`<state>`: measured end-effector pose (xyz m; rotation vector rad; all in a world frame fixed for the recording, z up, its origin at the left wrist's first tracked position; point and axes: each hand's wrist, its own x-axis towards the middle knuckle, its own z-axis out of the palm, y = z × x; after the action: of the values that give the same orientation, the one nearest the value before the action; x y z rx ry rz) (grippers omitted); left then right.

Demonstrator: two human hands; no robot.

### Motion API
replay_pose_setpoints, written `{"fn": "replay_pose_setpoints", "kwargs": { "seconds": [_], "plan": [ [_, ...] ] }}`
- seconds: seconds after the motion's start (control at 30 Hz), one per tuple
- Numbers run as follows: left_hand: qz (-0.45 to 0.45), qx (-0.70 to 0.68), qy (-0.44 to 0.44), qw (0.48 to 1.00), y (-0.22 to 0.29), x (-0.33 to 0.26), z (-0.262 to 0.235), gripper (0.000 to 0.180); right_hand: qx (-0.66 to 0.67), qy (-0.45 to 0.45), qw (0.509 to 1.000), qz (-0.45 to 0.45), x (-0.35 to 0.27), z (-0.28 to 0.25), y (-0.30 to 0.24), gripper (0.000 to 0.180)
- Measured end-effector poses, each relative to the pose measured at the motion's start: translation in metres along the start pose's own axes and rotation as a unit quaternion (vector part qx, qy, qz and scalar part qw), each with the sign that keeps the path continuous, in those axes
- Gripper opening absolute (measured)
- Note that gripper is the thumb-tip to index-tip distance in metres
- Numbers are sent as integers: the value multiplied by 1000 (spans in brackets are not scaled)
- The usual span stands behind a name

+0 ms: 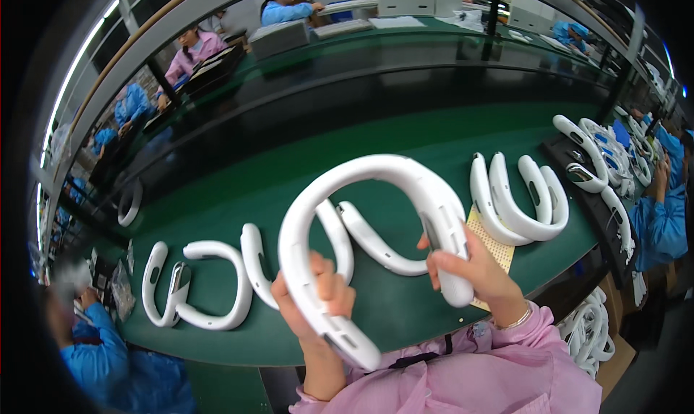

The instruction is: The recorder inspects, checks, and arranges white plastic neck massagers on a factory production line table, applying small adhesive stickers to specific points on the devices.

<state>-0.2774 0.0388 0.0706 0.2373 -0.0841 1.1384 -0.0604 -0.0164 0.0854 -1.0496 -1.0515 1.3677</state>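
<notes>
1. While both hands grasp it, the white loop is held up over the bench, its open ends toward the person.
2. The left hand has its fingers curled round the left limb; the right hand grips the other limb near its end.
3. Holding the loop up between both hands seems the step in hand; whether it is being checked or flexed cannot be told.
4. A next move probably calls for firm, even holds, clear of the left-side loops, right-side loops and yellow sheet.
</notes>
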Motion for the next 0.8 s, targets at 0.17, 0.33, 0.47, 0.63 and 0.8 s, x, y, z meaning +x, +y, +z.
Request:
{"fn": "replay_pose_setpoints", "kwargs": {
  "seconds": [0.17, 0.33, 0.47, 0.63, 0.8],
  "plan": [
    [11, 475, 67, 878, -35, 5, 82, 46, 101, 56, 989, 93, 21, -1, 25, 43],
    [4, 475, 93, 875, -38, 4, 87, 46, 95, 28, 986, 137, 25, 5, 31, 43],
    [-12, 494, 89, 865, -41, 3, 86, 47, 98, 27, 983, 154, 23, 1, 29, 44],
    [-29, 510, 92, 855, -40, -3, 92, 49, 112, 26, 985, 128, 24, 1, 37, 44],
    [-94, 468, 54, 877, -31, -13, 90, 52, 115, 20, 989, 94, 21, -1, 36, 45]
  ]
}}
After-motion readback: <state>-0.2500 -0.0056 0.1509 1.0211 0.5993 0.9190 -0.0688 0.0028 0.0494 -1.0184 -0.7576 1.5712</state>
